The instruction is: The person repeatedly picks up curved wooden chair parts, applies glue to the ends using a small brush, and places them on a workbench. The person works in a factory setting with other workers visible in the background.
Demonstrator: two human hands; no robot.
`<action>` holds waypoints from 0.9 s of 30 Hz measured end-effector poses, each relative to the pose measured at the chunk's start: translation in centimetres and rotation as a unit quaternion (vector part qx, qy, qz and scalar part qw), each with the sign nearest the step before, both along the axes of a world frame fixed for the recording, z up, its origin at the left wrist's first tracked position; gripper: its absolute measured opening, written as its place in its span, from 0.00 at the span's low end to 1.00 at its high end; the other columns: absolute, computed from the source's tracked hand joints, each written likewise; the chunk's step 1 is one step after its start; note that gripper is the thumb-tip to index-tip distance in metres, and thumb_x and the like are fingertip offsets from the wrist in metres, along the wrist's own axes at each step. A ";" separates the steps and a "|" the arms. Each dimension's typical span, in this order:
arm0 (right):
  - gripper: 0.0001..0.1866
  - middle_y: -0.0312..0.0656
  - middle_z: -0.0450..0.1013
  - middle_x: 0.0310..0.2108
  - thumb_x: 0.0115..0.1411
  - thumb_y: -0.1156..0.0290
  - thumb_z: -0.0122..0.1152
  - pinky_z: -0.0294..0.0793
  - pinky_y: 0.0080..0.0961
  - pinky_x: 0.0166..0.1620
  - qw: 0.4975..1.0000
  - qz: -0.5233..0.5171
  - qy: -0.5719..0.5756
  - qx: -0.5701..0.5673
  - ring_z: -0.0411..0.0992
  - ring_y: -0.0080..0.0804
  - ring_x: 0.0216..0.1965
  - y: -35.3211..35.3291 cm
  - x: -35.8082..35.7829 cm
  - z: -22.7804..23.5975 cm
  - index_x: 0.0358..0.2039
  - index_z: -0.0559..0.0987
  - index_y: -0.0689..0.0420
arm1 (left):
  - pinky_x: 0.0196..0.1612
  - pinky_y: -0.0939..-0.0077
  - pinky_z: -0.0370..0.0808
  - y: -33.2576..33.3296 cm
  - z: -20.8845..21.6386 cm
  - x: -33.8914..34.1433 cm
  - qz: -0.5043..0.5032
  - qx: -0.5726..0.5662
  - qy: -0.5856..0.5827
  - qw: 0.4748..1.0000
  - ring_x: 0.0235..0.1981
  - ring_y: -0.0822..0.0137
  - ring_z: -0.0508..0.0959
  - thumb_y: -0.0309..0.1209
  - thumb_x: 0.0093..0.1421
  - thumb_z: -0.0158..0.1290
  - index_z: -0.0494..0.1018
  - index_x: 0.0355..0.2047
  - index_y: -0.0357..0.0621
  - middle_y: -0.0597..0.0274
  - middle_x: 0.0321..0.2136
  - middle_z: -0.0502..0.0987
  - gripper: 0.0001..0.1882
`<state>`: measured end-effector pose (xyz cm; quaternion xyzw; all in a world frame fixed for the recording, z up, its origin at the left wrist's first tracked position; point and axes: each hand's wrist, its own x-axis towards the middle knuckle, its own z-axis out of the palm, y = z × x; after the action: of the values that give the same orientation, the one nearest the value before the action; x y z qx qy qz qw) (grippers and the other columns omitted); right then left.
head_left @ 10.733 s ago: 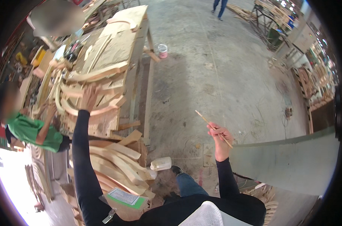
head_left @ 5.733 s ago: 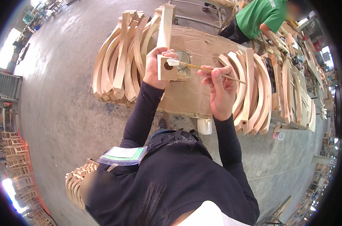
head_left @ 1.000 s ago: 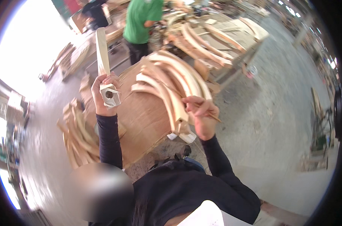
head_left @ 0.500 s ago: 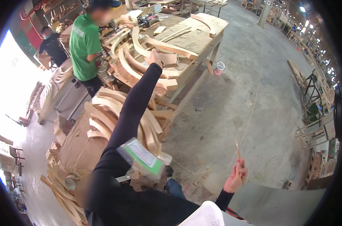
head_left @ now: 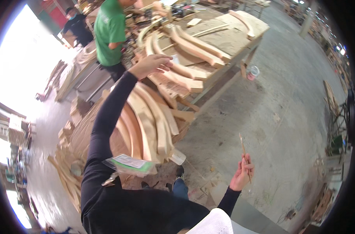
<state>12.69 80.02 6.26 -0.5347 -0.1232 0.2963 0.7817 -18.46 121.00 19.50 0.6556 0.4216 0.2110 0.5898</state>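
My left hand (head_left: 152, 65) reaches out over the workbench with its fingers stretched and nothing gripped in them. Just past the fingertips lie curved wooden pieces (head_left: 181, 69), with a small white paper (head_left: 174, 59) among them. Farther right on the bench, two more curved pieces (head_left: 197, 50) lie side by side. Low on the right, my right hand (head_left: 242, 175) pinches a thin brush (head_left: 243, 147), its pale tip pointing up. A stack of thick curved wooden parts (head_left: 146, 121) stands below my left forearm.
A person in a green shirt (head_left: 110, 33) stands at the bench's left side; another person in black (head_left: 78, 28) is farther back. A pink-and-white bucket (head_left: 253, 73) sits on the concrete floor beside the bench (head_left: 259, 29). A badge holder (head_left: 133, 163) hangs from my left sleeve. A translucent container (head_left: 178, 157) is by the stack.
My left hand has let go of a curved wooden piece, which now lies beside another on the bench, and has drawn back left. The right hand still holds the brush. The view has shifted.
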 end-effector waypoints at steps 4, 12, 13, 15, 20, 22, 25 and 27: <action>0.12 0.45 0.73 0.51 0.60 0.81 0.59 0.76 0.17 0.42 0.995 0.091 -0.026 0.039 0.74 0.35 0.50 5.1 -2.1 1.4 0.25 0.68 0.51 | 0.45 0.79 0.75 -10.3 6.8 -13.1 0.056 0.070 0.045 0.995 0.41 0.75 0.76 0.41 0.67 0.48 0.68 0.58 0.44 0.64 0.44 0.77 0.22; 0.11 0.45 0.73 0.53 0.61 0.82 0.57 0.76 0.17 0.43 0.962 0.248 -0.036 0.107 0.74 0.34 0.51 9.8 -9.8 4.9 0.25 0.70 0.51 | 0.48 0.78 0.72 -27.9 1.4 -26.9 0.199 -0.039 0.159 0.966 0.42 0.72 0.75 0.39 0.65 0.49 0.67 0.57 0.41 0.64 0.46 0.75 0.23; 0.11 0.46 0.73 0.52 0.60 0.82 0.57 0.77 0.17 0.42 0.961 0.251 -0.036 0.114 0.74 0.35 0.51 9.7 -10.9 5.4 0.26 0.70 0.51 | 0.48 0.76 0.72 -28.6 -1.9 -27.2 0.175 -0.044 0.166 0.969 0.42 0.70 0.76 0.40 0.64 0.51 0.68 0.56 0.40 0.63 0.45 0.75 0.24; 0.11 0.45 0.74 0.51 0.60 0.82 0.57 0.78 0.17 0.41 0.957 0.256 -0.033 0.131 0.75 0.36 0.50 9.1 -12.5 5.8 0.26 0.71 0.51 | 0.48 0.70 0.73 -27.6 -9.3 -25.5 0.106 -0.008 0.238 0.965 0.43 0.63 0.76 0.42 0.62 0.53 0.67 0.55 0.36 0.56 0.44 0.76 0.26; 0.11 0.45 0.74 0.51 0.60 0.82 0.57 0.79 0.17 0.41 0.961 0.260 -0.027 0.092 0.75 0.35 0.50 6.0 -15.5 6.8 0.25 0.71 0.51 | 0.53 0.54 0.70 -25.4 -26.8 -17.1 0.471 -0.003 0.282 0.835 0.47 0.41 0.76 0.47 0.59 0.52 0.59 0.54 0.24 0.31 0.39 0.76 0.36; 0.11 0.46 0.73 0.51 0.60 0.82 0.57 0.78 0.16 0.41 0.967 0.236 -0.036 0.090 0.75 0.34 0.50 4.4 -15.4 6.3 0.26 0.71 0.51 | 0.53 0.54 0.70 -25.3 -25.9 -15.5 0.486 -0.003 0.221 0.845 0.47 0.40 0.76 0.46 0.59 0.51 0.62 0.51 0.24 0.31 0.40 0.76 0.33; 0.11 0.46 0.73 0.51 0.60 0.82 0.58 0.78 0.16 0.41 0.971 0.222 -0.035 0.084 0.75 0.34 0.50 2.8 -15.4 6.0 0.25 0.71 0.51 | 0.51 0.55 0.72 -24.9 -27.2 -18.1 0.457 -0.006 0.198 0.867 0.46 0.41 0.77 0.45 0.60 0.51 0.66 0.46 0.24 0.31 0.40 0.76 0.30; 0.11 0.46 0.73 0.51 0.60 0.81 0.58 0.79 0.16 0.41 0.972 0.220 -0.026 0.083 0.75 0.34 0.50 2.1 -15.8 5.9 0.25 0.71 0.51 | 0.46 0.56 0.75 -25.2 -26.9 -20.6 0.488 -0.023 0.138 0.861 0.43 0.43 0.78 0.44 0.61 0.51 0.69 0.40 0.24 0.32 0.38 0.77 0.26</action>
<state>-3.07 82.12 12.12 -0.4354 -0.2825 0.4353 0.7356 -39.01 95.83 -7.36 0.3747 0.7696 0.3692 0.3620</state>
